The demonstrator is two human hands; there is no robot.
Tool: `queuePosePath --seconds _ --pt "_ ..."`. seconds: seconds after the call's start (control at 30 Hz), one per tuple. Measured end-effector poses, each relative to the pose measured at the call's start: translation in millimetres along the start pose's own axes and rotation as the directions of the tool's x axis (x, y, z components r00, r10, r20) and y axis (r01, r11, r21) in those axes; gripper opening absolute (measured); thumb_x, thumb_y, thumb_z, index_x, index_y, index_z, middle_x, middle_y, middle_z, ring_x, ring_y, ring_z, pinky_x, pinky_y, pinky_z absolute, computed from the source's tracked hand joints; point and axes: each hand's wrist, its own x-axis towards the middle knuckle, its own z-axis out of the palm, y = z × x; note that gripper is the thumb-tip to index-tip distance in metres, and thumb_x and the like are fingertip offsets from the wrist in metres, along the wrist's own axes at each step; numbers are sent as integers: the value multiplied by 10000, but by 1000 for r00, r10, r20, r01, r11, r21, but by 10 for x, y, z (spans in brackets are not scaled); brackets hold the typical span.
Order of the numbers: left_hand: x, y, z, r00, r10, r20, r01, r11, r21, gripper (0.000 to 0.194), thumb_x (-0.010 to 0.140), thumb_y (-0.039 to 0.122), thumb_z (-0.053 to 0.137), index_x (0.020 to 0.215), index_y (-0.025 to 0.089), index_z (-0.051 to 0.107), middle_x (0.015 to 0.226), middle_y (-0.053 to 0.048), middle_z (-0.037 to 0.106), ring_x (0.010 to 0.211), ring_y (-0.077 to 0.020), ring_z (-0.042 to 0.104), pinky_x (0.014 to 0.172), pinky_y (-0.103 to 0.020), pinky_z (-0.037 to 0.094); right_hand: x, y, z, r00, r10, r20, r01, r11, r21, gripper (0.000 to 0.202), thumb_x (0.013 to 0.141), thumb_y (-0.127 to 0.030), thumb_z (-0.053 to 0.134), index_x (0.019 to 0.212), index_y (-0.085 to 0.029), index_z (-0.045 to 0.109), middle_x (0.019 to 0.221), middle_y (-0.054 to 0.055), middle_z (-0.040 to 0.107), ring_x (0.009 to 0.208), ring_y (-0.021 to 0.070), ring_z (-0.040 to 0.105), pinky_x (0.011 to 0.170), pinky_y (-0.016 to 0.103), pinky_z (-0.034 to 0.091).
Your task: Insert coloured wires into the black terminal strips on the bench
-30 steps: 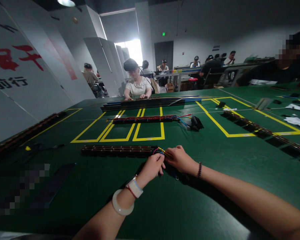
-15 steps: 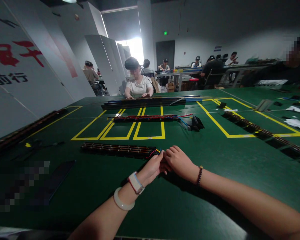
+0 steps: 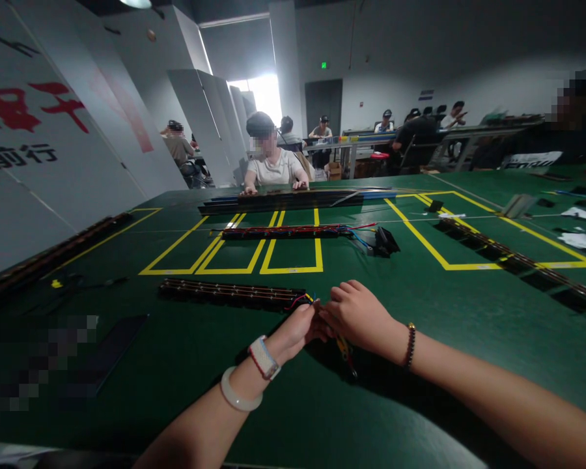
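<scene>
A long dark strip (image 3: 229, 293) with copper-coloured lines lies on the green table (image 3: 224, 352), and thin coloured wires (image 3: 300, 299) come out of its right end. My left hand (image 3: 300, 329) is closed on these wires, beside the strip's end. Pressed close to it, my right hand (image 3: 354, 316) has its fingers closed; what they pinch is hidden. Below my right hand hang yellow and dark wire ends (image 3: 344, 352) with a small tip.
Beyond, a second strip (image 3: 283, 232) with red and blue wires ends at a black connector (image 3: 385, 241). Another strip (image 3: 508, 254) lies right, one more (image 3: 53, 254) far left. A person (image 3: 272, 159) sits across the table behind stacked dark rails (image 3: 283, 200).
My right hand has shifted slightly right and turned, and yellow and dark wire ends now show below it. My left hand is nearly where it was. The person opposite has moved their hands apart.
</scene>
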Motion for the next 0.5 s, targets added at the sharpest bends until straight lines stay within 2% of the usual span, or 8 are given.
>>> queuePosePath --seconds 0.13,0.27,0.4,0.5 --pt "19 -26 -34 999 -5 42 4 1000 27 323 903 365 391 769 105 529 608 -37 599 488 -107 575 464 -211 418 -18 11 -1 983 111 149 -114 994 8 341 894 -342 451 704 -145 654 712 98 613 718 184 542 657 299 317" --pt "30 -60 -44 1000 8 15 -9 997 77 337 876 424 430 768 115 509 587 -23 579 443 -94 535 455 -212 402 -28 -14 74 943 118 311 -141 989 54 366 892 -365 427 735 -155 683 702 83 657 637 168 591 593 260 342" --pt "6 -60 -19 1000 25 6 -25 996 91 349 839 469 478 747 132 491 584 7 542 487 -86 522 500 -213 407 -14 -33 64 923 131 362 -170 983 77 350 888 -306 410 744 -166 697 698 89 672 608 173 611 539 237 351" --pt "-4 -50 -3 1000 19 -5 -18 992 126 355 829 490 480 758 142 472 594 17 529 492 -80 509 493 -204 383 1 11 18 910 141 390 -201 973 117 354 892 -323 406 754 -182 700 692 83 671 607 174 613 511 226 343"
